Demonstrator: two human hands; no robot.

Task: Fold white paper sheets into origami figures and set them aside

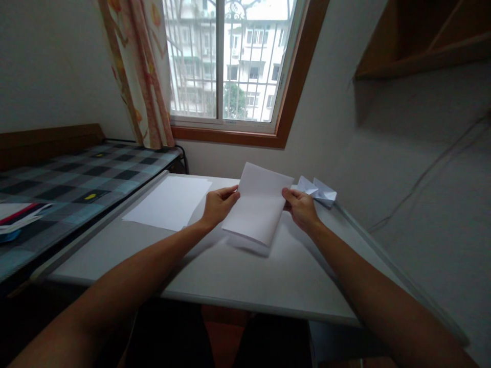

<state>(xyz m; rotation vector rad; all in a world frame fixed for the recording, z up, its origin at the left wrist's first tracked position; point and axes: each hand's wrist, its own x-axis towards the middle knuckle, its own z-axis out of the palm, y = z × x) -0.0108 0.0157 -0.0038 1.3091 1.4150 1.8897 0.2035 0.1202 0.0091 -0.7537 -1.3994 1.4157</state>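
A folded sheet of white paper point(258, 207) is held up, tilted, above the table by both hands. My left hand point(220, 205) pinches its left edge between thumb and fingers. On the opposite edge, my right hand point(302, 207) grips the paper with the thumb in front and fingers behind. The paper's lower end shows two layers slightly apart. To the left, flat white sheets point(169, 202) lie on the table. Just beyond my right hand sit folded white paper pieces point(324, 193), partly hidden by it.
The white table point(238, 276) stands against the wall under a barred window point(230, 66). On its left is a bed with a checked cover point(76, 179), bearing some papers or booklets point(19, 217). A wooden shelf point(422, 56) hangs at upper right.
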